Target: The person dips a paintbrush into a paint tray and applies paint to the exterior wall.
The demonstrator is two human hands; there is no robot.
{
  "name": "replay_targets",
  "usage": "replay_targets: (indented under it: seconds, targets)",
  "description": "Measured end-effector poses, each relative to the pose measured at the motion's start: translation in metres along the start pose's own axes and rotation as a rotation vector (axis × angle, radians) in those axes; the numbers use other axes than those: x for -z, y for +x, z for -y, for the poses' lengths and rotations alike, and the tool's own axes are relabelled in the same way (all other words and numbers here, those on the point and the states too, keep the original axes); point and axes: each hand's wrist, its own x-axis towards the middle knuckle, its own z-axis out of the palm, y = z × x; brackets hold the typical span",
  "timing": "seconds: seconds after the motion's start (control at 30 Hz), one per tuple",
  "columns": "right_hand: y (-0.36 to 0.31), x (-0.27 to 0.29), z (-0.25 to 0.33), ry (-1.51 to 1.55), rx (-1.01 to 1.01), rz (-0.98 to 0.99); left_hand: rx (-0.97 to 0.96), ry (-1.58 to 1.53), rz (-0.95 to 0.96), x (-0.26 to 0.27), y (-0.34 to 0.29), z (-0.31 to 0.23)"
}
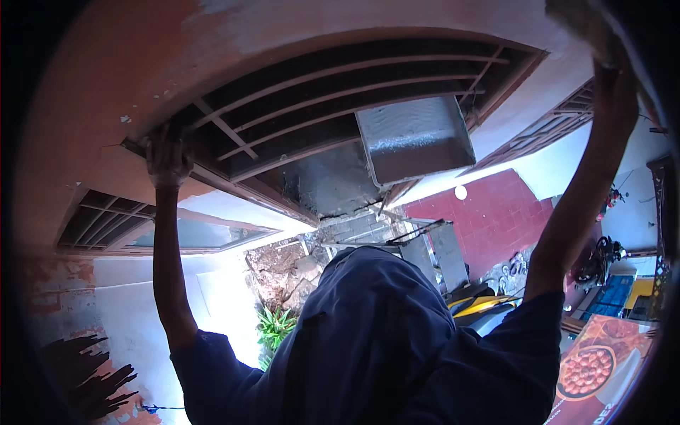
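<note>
Person (pixel 382 319) in a dark blue shirt, reaching up at a dark brown wooden window with long bars (pixel 297 113).

The left hand (pixel 168 164), whitish smears across its back, has its fingers hooked over the brown wooden frame (pixel 244 191); the right hand (pixel 615 74) seems closed round a blurred brownish-grey thing (pixel 584 23), its kind unclear, jutting past those fingers. Between the two sets of fingers, a grey rectangular tray (pixel 432 166) sits against the bars, wet-looking inside. Well below the left fingers grows a green spiky-leaved plant (pixel 275 326); below the right fingers spreads a red tiled floor (pixel 467 219).
</note>
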Motion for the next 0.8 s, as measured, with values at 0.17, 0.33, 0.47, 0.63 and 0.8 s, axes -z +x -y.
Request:
replay_targets:
  seconds: [0.17,0.33,0.47,0.63,0.8]
  targets:
    - [-0.176,-0.05,0.022,1.437,-1.343,0.404,-0.001,0.044,0.043,0.0,0.001,0.0]
    - [-0.225,-0.086,0.039,1.146,-1.16,0.658,-0.03,0.066,-0.011,-0.003,0.001,0.001]
    - [-0.234,-0.111,0.032,1.151,-0.807,0.83,-0.019,0.107,-0.002,-0.006,-0.002,0.001]
    - [-0.245,-0.133,0.042,0.933,-0.636,1.131,-0.03,0.117,-0.007,-0.006,-0.002,0.002]
    - [-0.257,-0.144,0.05,0.801,-0.547,1.246,-0.047,0.152,-0.013,-0.007,-0.002,0.002]
